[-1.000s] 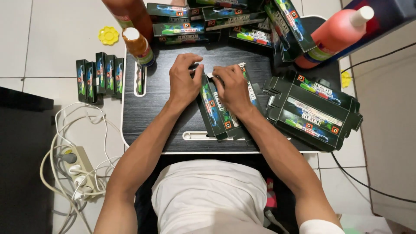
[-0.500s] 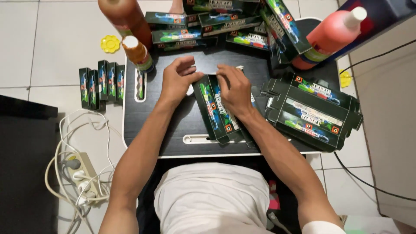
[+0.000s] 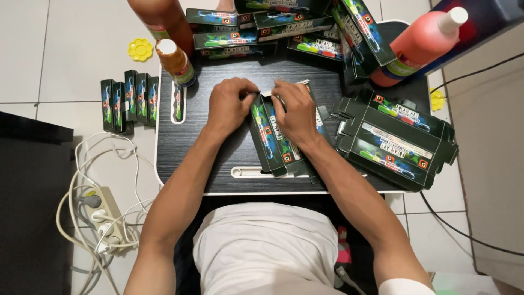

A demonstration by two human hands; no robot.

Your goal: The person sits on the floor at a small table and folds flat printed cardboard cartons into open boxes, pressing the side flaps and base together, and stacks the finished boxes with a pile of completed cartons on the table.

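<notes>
Both hands are working at the far end flap of a dark green carton (image 3: 273, 136) lying mid-way on the black lap table (image 3: 218, 158): left hand (image 3: 229, 104) and right hand (image 3: 295, 109) are pinching the flap (closure appears unfinished). Flattened cartons (image 3: 393, 142) are lying right of it; an orange bottle (image 3: 176, 61) is standing at the table's far-left corner.

Bare forearms, no watch or rings visible; left hand (image 3: 228, 105), right hand (image 3: 297, 112). White T-shirt (image 3: 266, 246) over the torso.

Dark green printed carton (image 3: 271, 139), long and narrow, laid lengthwise on the black lap desk (image 3: 218, 158); its far end flap is pinched.
</notes>
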